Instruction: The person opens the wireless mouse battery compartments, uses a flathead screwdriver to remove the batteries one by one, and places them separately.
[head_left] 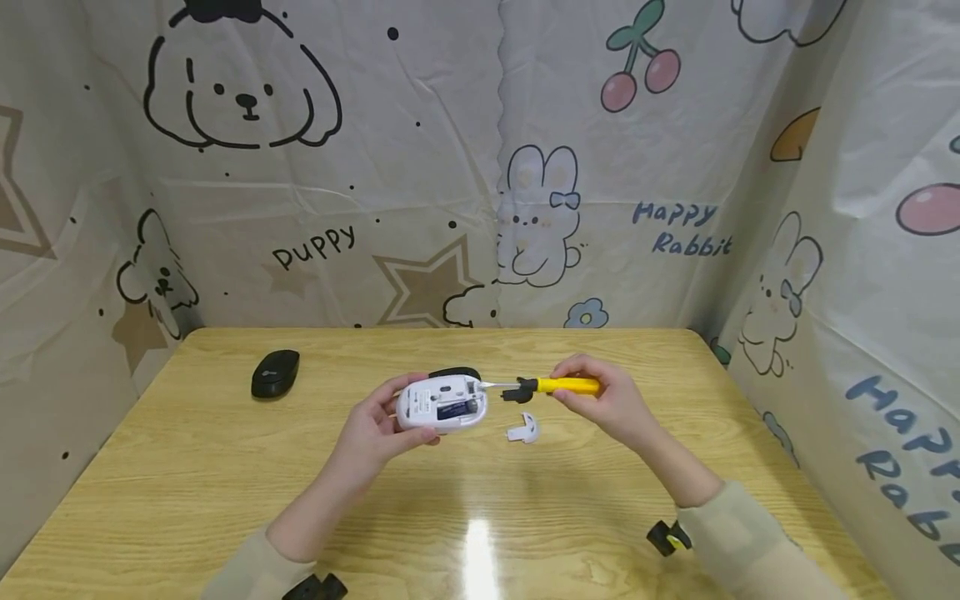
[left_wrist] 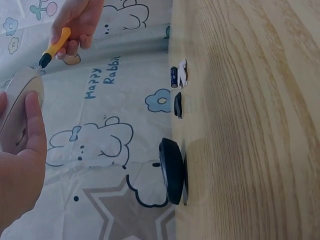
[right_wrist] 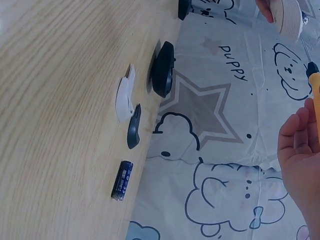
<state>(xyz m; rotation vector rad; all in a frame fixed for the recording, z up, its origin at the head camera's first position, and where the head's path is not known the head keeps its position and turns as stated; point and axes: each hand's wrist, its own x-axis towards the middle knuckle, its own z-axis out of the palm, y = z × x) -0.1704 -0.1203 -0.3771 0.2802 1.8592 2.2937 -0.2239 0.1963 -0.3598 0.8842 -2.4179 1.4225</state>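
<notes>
My left hand point(head_left: 390, 421) grips a white computer mouse point(head_left: 441, 404) turned underside up, just above the table's middle; its battery bay shows open. My right hand point(head_left: 592, 396) pinches a yellow-handled screwdriver point(head_left: 558, 386) with a black collar, held level, its tip at the mouse's right edge. The left wrist view shows the left hand point(left_wrist: 22, 165) around the white mouse point(left_wrist: 20, 97), with the screwdriver point(left_wrist: 55, 47) coming in from above. In the right wrist view the right hand point(right_wrist: 300, 160) and the screwdriver point(right_wrist: 315, 85) fill the right edge, and the white mouse point(right_wrist: 287, 17) is at the top.
On the wooden table point(head_left: 225, 467) lie a white cover piece point(head_left: 523, 428), a small black part point(right_wrist: 133, 127), a battery point(right_wrist: 121, 180) and a black shell point(head_left: 453, 372) behind the white mouse. A black mouse point(head_left: 275, 372) sits far left. Printed cloth walls enclose the table.
</notes>
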